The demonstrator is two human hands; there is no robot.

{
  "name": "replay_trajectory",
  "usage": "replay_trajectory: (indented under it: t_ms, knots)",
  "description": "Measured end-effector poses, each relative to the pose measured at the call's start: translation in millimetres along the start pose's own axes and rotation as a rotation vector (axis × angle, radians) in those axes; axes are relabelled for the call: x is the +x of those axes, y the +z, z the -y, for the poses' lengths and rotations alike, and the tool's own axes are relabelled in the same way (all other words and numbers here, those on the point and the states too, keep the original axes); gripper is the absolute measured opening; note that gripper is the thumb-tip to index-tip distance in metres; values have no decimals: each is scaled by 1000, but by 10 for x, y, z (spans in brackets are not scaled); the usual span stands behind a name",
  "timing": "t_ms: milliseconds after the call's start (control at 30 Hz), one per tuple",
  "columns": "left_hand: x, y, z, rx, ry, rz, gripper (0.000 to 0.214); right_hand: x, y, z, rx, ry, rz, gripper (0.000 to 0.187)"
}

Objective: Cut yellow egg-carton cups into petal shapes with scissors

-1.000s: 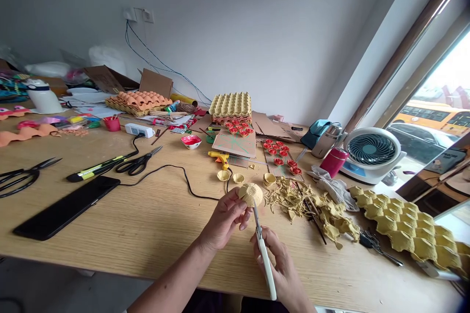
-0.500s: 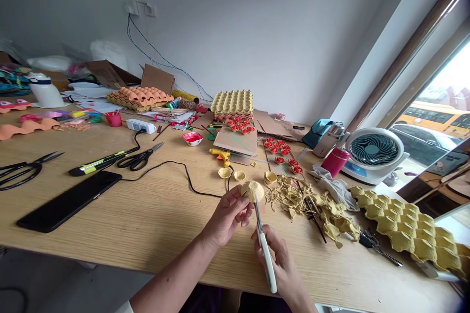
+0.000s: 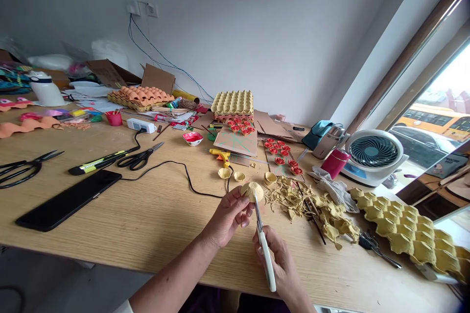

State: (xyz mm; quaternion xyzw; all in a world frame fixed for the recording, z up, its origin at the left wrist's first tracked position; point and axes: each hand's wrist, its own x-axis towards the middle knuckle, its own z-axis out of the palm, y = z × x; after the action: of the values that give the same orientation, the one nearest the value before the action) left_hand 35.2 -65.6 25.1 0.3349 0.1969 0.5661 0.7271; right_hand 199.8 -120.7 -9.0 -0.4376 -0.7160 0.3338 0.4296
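Observation:
Between the fingers and thumb of my left hand (image 3: pixel 229 212) is a yellow egg-carton cup (image 3: pixel 253 190), its rounded bottom facing up. My right hand (image 3: pixel 277 259) grips white-handled scissors (image 3: pixel 267 259), whose blades touch the cup's near side. Just beyond the hands stand trimmed carton cups (image 3: pixel 240 176), open side up. A heap of yellow carton scraps (image 3: pixel 290 198) lies right of the cup. Red paper-pulp flowers (image 3: pixel 279 149) rest on cardboard farther back.
A yellow glue gun (image 3: pixel 221 156) lies behind the cups, its cord running left. Black scissors (image 3: pixel 141 157), a utility knife (image 3: pixel 97 162) and a black phone (image 3: pixel 69 199) are at left. A yellow egg tray (image 3: pixel 407 227) and a fan (image 3: pixel 374 156) stand at right.
Both hands, the cup and the scissors keep almost the same position. The view has shifted very slightly.

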Motion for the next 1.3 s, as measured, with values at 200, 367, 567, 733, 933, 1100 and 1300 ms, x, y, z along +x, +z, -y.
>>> replay_trajectory:
  t_ms: [200, 367, 567, 733, 933, 1100, 1300]
  knots:
    - [1, 10, -2, -38, -18, 13, 35, -18, 2, -32, 6, 15, 40, 33]
    - [5, 17, 6, -48, -28, 8, 35, -31, 16, -48, -24, 2, 9, 32]
    - [16, 22, -6, -73, 1, -32, 35, -40, 24, -51, -31, 19, -2, 33]
    - [40, 4, -73, -177, 56, -73, 27, -29, 7, -9, 75, 36, 108, 37]
    - [60, -32, -122, -288, 50, -93, 21, -23, -5, -21, 240, 121, 183, 39]
    - [51, -39, -160, -329, 50, -59, 18, -19, -5, -9, 244, 143, 185, 41]
    - [43, -52, -189, -310, 42, -98, 14, -20, -15, -1, 232, 117, 225, 40]
